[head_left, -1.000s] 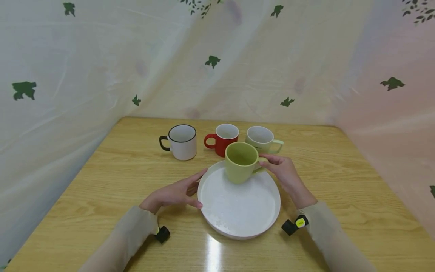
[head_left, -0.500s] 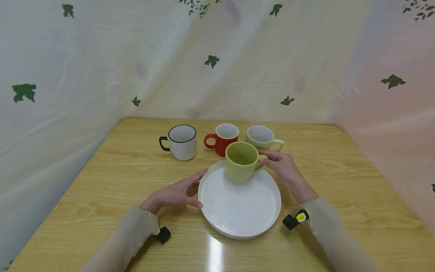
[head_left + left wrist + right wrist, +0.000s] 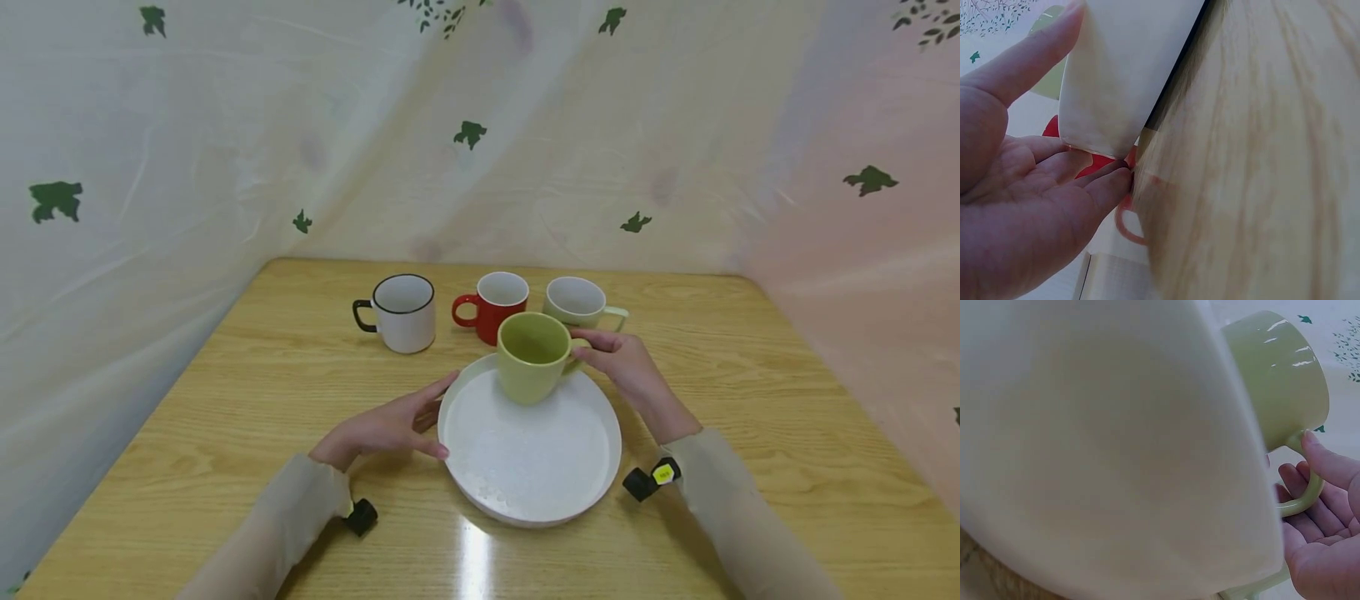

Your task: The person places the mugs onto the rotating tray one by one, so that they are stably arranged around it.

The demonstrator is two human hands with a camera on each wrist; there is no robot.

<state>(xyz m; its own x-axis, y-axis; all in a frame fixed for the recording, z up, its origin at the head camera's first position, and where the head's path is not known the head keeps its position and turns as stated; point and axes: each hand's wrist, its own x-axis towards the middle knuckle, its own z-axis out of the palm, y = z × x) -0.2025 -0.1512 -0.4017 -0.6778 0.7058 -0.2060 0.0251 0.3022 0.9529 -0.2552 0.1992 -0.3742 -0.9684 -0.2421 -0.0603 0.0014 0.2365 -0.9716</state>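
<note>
A yellow-green mug (image 3: 527, 362) stands upright over the back part of a round white tray (image 3: 532, 467) with a low rim. The tray's wall hides the mug's base in the right wrist view. My right hand (image 3: 626, 367) pinches the mug's handle (image 3: 1311, 490), its thumb at the top of the handle. At the tray's left side, my left hand (image 3: 386, 429) is spread, thumb toward the front and fingers farther back. In the left wrist view, the thumb (image 3: 1035, 53) touches the tray's wall and the loosely bent fingers lie along its far end.
Behind the tray, three more mugs stand in a row on the wooden table (image 3: 247, 400): a white mug (image 3: 405, 321) with a black rim and handle, a red mug (image 3: 498, 317), and a pale green mug (image 3: 573, 302). A patterned cloth (image 3: 360, 150) hangs around the table.
My right hand has shifted very slightly up on the mug's handle. The mug, the tray and my left hand hold the same places.
</note>
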